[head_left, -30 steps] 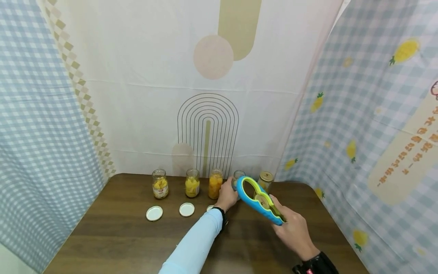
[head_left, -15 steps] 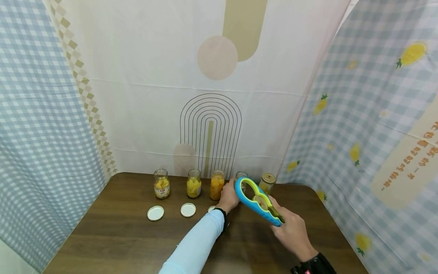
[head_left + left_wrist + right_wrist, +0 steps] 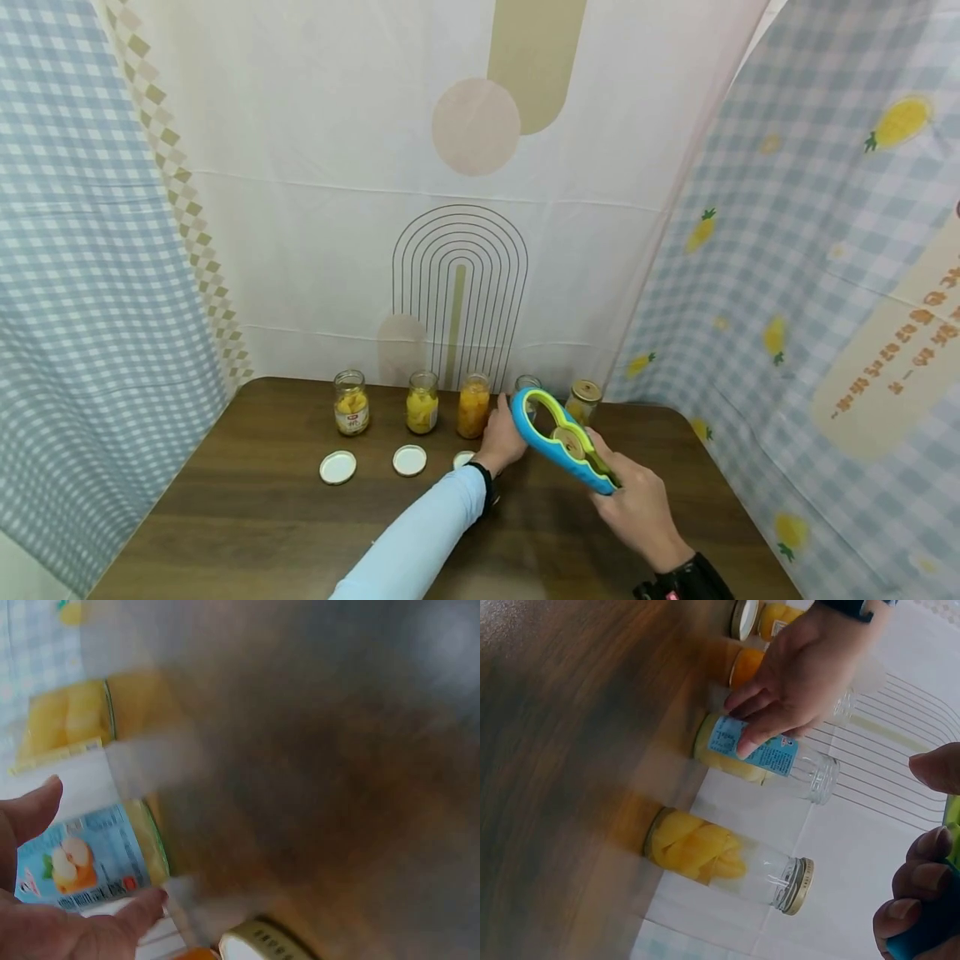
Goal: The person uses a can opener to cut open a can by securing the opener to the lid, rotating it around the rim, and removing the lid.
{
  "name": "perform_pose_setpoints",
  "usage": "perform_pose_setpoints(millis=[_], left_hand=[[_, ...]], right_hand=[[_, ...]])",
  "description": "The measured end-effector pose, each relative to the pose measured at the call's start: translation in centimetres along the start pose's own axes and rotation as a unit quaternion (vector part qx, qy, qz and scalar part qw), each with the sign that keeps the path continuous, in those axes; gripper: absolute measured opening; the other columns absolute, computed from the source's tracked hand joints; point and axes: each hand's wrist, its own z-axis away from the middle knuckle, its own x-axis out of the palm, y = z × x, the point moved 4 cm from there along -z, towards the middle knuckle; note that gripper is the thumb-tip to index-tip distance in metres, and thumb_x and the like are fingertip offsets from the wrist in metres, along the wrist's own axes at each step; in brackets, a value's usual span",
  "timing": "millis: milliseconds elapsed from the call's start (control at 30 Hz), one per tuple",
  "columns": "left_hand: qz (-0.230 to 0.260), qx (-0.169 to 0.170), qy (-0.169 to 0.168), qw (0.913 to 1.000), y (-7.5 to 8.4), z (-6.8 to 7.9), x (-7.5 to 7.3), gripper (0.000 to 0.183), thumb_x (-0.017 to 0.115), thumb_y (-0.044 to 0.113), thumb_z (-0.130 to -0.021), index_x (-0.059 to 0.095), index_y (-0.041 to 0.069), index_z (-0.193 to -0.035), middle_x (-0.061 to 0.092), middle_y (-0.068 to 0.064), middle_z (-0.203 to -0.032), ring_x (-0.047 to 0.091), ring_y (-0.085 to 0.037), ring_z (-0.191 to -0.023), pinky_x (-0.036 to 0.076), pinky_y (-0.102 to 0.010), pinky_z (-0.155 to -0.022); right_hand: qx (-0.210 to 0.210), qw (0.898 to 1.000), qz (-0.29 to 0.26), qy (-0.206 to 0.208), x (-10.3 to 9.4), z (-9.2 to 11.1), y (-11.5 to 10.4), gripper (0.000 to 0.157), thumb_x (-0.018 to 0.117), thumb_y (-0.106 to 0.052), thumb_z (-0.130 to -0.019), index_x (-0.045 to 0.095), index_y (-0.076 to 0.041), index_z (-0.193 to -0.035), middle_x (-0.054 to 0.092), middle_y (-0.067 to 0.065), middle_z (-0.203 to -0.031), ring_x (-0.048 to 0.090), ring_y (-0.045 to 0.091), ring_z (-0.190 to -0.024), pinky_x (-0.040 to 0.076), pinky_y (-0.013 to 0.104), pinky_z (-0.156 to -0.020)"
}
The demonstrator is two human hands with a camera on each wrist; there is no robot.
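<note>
My right hand [image 3: 637, 508] grips a blue-and-green jar opener [image 3: 551, 450] by its handle end. A gold lid [image 3: 568, 442] sits within the opener's ring. My left hand [image 3: 504, 437] is beside a lidless glass jar with a blue label [image 3: 776, 756]. In the left wrist view, its thumb and forefinger stand apart on either side of that jar, fairly straight. Pale fruit pieces fill the jar's lower part. To its right stands a jar of yellow fruit with its gold lid on [image 3: 582, 402].
Three lidless fruit jars stand leftward: an orange one [image 3: 473, 408], a yellow one [image 3: 422, 407] and a labelled one [image 3: 352, 408]. Three lids lie upside down before them: left [image 3: 337, 467], middle [image 3: 409, 460] and right [image 3: 462, 458]. A patterned cloth hangs behind the brown table [image 3: 262, 517].
My left hand has drawn slightly left from the blue-labelled jar's rim. The right hand keeps the jar opener and lid raised in nearly the same spot; the head view has shifted a little.
</note>
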Motion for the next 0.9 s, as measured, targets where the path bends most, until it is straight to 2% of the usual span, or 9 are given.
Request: perform_pose_setpoints(millis=[100,200,233,333,433,567,633,733,900], left_hand=[[-0.031,-0.009,-0.015,0.9994,1.3,2.1,-0.9,0.097,0.079,0.015,-0.093,0.02,-0.002,-0.167,0.047,-0.037,-0.156,0.06,-0.053,-0.129,0.052,-0.066,-0.107],[-0.037,0.02,-0.033,0.9986,2.9,4.5,-2.0,0.104,0.086,0.015,-0.089,0.02,-0.003,-0.167,0.044,-0.037,-0.157,0.058,-0.053,-0.133,0.052,-0.065,-0.108],[-0.033,0.03,-0.042,0.9981,3.8,5.6,-2.7,0.101,0.087,0.018,-0.089,0.024,-0.003,-0.166,0.045,-0.035,-0.157,0.056,-0.051,-0.135,0.051,-0.065,-0.109],[-0.021,0.059,-0.073,0.9954,4.3,7.9,-3.9,0.091,0.087,0.029,-0.092,0.037,-0.001,-0.162,0.052,-0.029,-0.152,0.055,-0.046,-0.137,0.051,-0.062,-0.111],[-0.01,0.053,-0.114,0.992,4.2,10.5,-5.5,0.075,0.083,0.037,-0.094,0.052,0.002,-0.152,0.058,-0.022,-0.146,0.058,-0.042,-0.137,0.051,-0.06,-0.111],[0.003,0.044,-0.152,0.9874,4.2,14.3,-8.2,0.063,0.081,0.042,-0.095,0.063,0.004,-0.143,0.065,-0.017,-0.143,0.061,-0.041,-0.134,0.053,-0.059,-0.109],[0.007,0.054,-0.155,0.9864,4.3,16.0,-9.8,0.059,0.08,0.043,-0.095,0.066,0.006,-0.139,0.068,-0.014,-0.139,0.063,-0.04,-0.131,0.055,-0.057,-0.107],[0.007,0.073,-0.143,0.987,4.4,18.3,-12.1,0.053,0.079,0.045,-0.096,0.07,0.01,-0.134,0.072,-0.009,-0.135,0.067,-0.036,-0.128,0.057,-0.054,-0.105],[0.021,0.06,-0.133,0.9891,3.5,20.9,-15.0,0.046,0.077,0.044,-0.098,0.071,0.014,-0.132,0.072,-0.004,-0.132,0.067,-0.036,-0.126,0.057,-0.056,-0.104]], right_hand=[[-0.005,1.0,0.004,0.003,-0.2,0.0,0.0,0.091,0.088,0.004,-0.071,0.059,-0.02,-0.155,0.053,-0.01,-0.069,0.03,-0.001,-0.058,0.026,0.021,-0.058],[-0.013,1.0,0.007,0.005,-0.2,0.0,-0.1,0.091,0.089,0.003,-0.071,0.059,-0.019,-0.155,0.051,-0.011,-0.068,0.028,-0.002,-0.057,0.025,0.02,-0.057],[-0.017,1.0,0.007,0.007,-0.2,-0.1,-0.1,0.091,0.089,0.003,-0.071,0.059,-0.019,-0.155,0.052,-0.011,-0.069,0.028,-0.002,-0.058,0.025,0.02,-0.057],[-0.027,1.0,0.007,0.015,-0.2,-0.1,-0.2,0.092,0.089,0.004,-0.07,0.059,-0.018,-0.154,0.052,-0.01,-0.069,0.029,-0.002,-0.058,0.026,0.02,-0.057],[-0.038,0.999,0.008,0.024,-0.2,-0.2,-0.4,0.093,0.089,0.004,-0.069,0.06,-0.019,-0.154,0.06,-0.008,-0.073,0.032,-0.003,-0.06,0.027,0.02,-0.057],[-0.043,0.999,0.012,0.027,-0.2,-0.2,-0.4,0.095,0.09,0.004,-0.068,0.059,-0.02,-0.154,0.065,-0.005,-0.077,0.033,-0.002,-0.061,0.028,0.02,-0.057],[-0.042,0.999,0.013,0.026,-0.2,-0.2,-0.4,0.095,0.09,0.004,-0.068,0.059,-0.021,-0.155,0.063,-0.007,-0.075,0.031,-0.002,-0.06,0.027,0.02,-0.057],[-0.04,0.999,0.015,0.025,-0.3,-0.1,-0.3,0.095,0.091,0.004,-0.068,0.059,-0.021,-0.154,0.057,-0.01,-0.072,0.03,-0.003,-0.06,0.026,0.02,-0.057],[-0.03,0.999,0.019,0.018,-0.4,0.2,-0.1,0.09,0.093,-0.001,-0.072,0.061,-0.021,-0.153,0.054,-0.012,-0.069,0.03,-0.002,-0.059,0.027,0.02,-0.058]])
